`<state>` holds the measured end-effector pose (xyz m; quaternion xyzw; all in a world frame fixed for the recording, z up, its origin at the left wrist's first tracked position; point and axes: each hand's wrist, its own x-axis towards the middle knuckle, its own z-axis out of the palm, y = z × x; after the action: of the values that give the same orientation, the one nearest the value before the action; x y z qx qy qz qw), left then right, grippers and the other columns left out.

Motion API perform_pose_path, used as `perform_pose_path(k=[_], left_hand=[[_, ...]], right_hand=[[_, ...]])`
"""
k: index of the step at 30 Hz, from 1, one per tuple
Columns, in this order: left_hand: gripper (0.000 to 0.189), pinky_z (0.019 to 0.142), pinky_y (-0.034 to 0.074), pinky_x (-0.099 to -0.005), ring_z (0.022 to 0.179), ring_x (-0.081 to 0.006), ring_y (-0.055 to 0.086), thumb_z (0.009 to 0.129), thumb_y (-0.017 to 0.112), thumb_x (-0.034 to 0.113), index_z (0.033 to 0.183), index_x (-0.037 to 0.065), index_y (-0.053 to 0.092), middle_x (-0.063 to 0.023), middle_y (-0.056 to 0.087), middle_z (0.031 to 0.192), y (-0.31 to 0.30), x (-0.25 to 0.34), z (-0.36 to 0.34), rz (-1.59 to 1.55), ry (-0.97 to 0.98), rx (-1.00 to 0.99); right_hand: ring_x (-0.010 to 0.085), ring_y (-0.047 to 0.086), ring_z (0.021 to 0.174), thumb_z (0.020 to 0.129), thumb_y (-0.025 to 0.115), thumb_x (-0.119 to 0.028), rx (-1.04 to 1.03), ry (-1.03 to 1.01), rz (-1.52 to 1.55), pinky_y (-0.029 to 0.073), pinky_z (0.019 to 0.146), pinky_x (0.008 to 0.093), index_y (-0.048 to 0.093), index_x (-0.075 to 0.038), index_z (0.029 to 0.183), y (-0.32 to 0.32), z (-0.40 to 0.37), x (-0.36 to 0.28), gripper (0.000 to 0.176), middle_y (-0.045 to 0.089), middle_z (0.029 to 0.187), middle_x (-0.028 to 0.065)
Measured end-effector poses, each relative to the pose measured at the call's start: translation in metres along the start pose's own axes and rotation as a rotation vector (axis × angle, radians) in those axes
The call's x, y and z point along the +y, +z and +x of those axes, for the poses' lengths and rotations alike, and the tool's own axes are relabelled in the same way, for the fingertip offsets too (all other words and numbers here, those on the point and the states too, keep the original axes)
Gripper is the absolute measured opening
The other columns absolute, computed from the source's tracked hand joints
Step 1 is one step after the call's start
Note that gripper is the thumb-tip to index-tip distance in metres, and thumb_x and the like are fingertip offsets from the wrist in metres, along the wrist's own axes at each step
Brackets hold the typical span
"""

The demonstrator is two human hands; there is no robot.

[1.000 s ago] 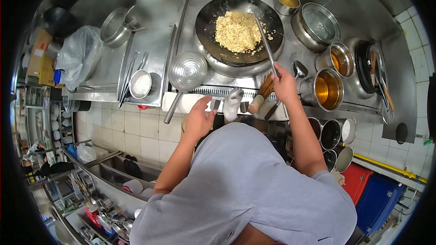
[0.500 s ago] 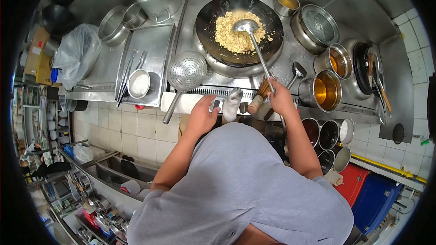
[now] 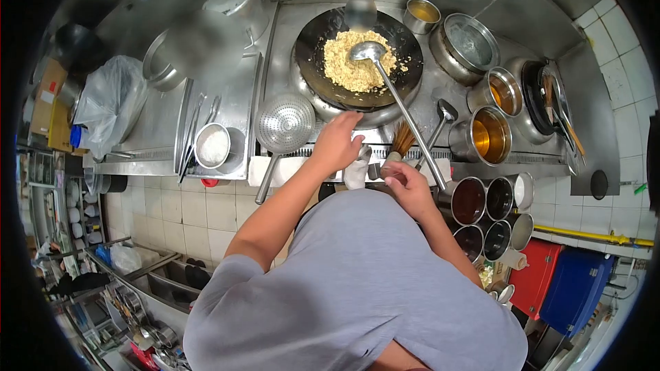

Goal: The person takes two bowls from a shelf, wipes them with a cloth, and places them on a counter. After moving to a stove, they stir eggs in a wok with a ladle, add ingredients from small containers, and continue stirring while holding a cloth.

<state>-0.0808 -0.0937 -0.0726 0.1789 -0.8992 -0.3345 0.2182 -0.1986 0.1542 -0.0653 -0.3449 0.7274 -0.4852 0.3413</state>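
A black wok [image 3: 309,75] holds yellowish, crumbly food [image 3: 347,72]. A metal ladle [image 3: 399,96] rests its bowl on the food, and its long handle slants down past the counter edge. My left hand [image 3: 337,143] is open near the wok's front rim, just above a white cloth bundle [image 3: 355,175]. Thumb and fingers apart, my right hand [image 3: 411,191] is beside the handle end of a bamboo brush [image 3: 402,139]; whether it touches the brush is unclear. To the left of my left hand, a perforated skimmer [image 3: 285,124] lies with its handle over a folded white towel [image 3: 297,167].
A spatula [image 3: 445,111] lies right of the ladle. Pots of amber liquid [image 3: 489,136] and a pan [image 3: 471,42] stand at the right. At the left are a tray [image 3: 234,96], a bowl of white grains [image 3: 212,145] and a plastic bag [image 3: 113,99].
My right hand has let go of the ladle's handle and moved down and slightly left. My left hand has moved up and right toward the wok. The view has shifted slightly.
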Motion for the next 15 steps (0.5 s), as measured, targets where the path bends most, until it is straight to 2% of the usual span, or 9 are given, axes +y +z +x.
perform_pose_path(k=[1, 3, 4, 6, 8, 11, 15], left_hand=[[0.057, 0.115, 0.051, -0.0500, 0.138, -0.0440, 0.062, 0.097, 0.078, 0.018, 0.149, 0.001, 0.063, -0.0247, 0.066, 0.145, 0.007, -0.007, 0.008, -0.003, 0.008, -0.005], [0.079, 0.119, 0.049, -0.0547, 0.151, -0.0469, 0.049, 0.093, 0.082, 0.023, 0.163, 0.006, 0.050, -0.0256, 0.054, 0.159, 0.019, -0.016, 0.018, 0.277, -0.016, -0.179], [0.079, 0.119, 0.049, -0.0547, 0.151, -0.0469, 0.049, 0.093, 0.082, 0.023, 0.163, 0.006, 0.050, -0.0256, 0.054, 0.159, 0.021, -0.017, 0.018, 0.271, -0.001, -0.187], [0.101, 0.119, 0.048, -0.0598, 0.160, -0.0503, 0.035, 0.089, 0.087, 0.027, 0.173, 0.012, 0.034, -0.0255, 0.041, 0.167, 0.018, -0.013, 0.019, 0.400, -0.018, -0.356], [0.105, 0.118, 0.048, -0.0606, 0.160, -0.0508, 0.032, 0.088, 0.088, 0.028, 0.175, 0.014, 0.030, -0.0248, 0.039, 0.167, 0.020, -0.020, 0.019, 0.385, 0.007, -0.364], [0.110, 0.116, 0.048, -0.0610, 0.161, -0.0505, 0.031, 0.087, 0.089, 0.029, 0.177, 0.016, 0.027, -0.0241, 0.038, 0.167, 0.018, -0.032, 0.017, 0.358, 0.048, -0.372], [0.110, 0.116, 0.049, -0.0609, 0.161, -0.0489, 0.031, 0.087, 0.089, 0.028, 0.177, 0.016, 0.026, -0.0239, 0.037, 0.168, 0.013, -0.039, 0.015, 0.361, 0.105, -0.356]], right_hand=[[0.0325, 0.075, 0.100, 0.098, 0.079, -0.010, 0.059, -0.059, -0.110, 0.062, 0.089, 0.0383, 0.068, -0.001, 0.141, -0.002, -0.007, -0.007, 0.046, 0.074, 0.119, 0.0200], [0.0327, 0.074, 0.100, 0.098, 0.079, -0.010, 0.073, -0.062, -0.197, 0.062, 0.088, 0.0389, 0.068, -0.001, 0.142, -0.001, -0.015, -0.024, 0.046, 0.074, 0.119, 0.0202], [0.0330, 0.074, 0.101, 0.098, 0.079, -0.010, 0.074, -0.066, -0.286, 0.062, 0.088, 0.0396, 0.068, -0.001, 0.142, 0.000, -0.018, -0.027, 0.046, 0.074, 0.119, 0.0203], [0.0331, 0.074, 0.101, 0.097, 0.080, -0.012, 0.073, -0.033, -0.291, 0.061, 0.088, 0.0405, 0.068, -0.001, 0.143, 0.006, -0.025, -0.027, 0.048, 0.073, 0.120, 0.0213], [0.0249, 0.074, 0.099, 0.098, 0.080, -0.012, 0.040, -0.016, -0.409, 0.060, 0.088, 0.0372, 0.069, -0.003, 0.143, 0.016, -0.031, -0.027, 0.048, 0.073, 0.120, 0.0175], [0.0232, 0.072, 0.097, 0.097, 0.081, -0.014, 0.060, 0.061, -0.396, 0.060, 0.087, 0.0374, 0.069, -0.005, 0.144, 0.032, -0.043, -0.021, 0.049, 0.073, 0.120, 0.0163], [0.0292, 0.072, 0.096, 0.097, 0.082, -0.018, 0.122, 0.215, -0.301, 0.059, 0.089, 0.0396, 0.069, -0.003, 0.144, 0.052, -0.062, -0.022, 0.051, 0.074, 0.114, 0.0180]])
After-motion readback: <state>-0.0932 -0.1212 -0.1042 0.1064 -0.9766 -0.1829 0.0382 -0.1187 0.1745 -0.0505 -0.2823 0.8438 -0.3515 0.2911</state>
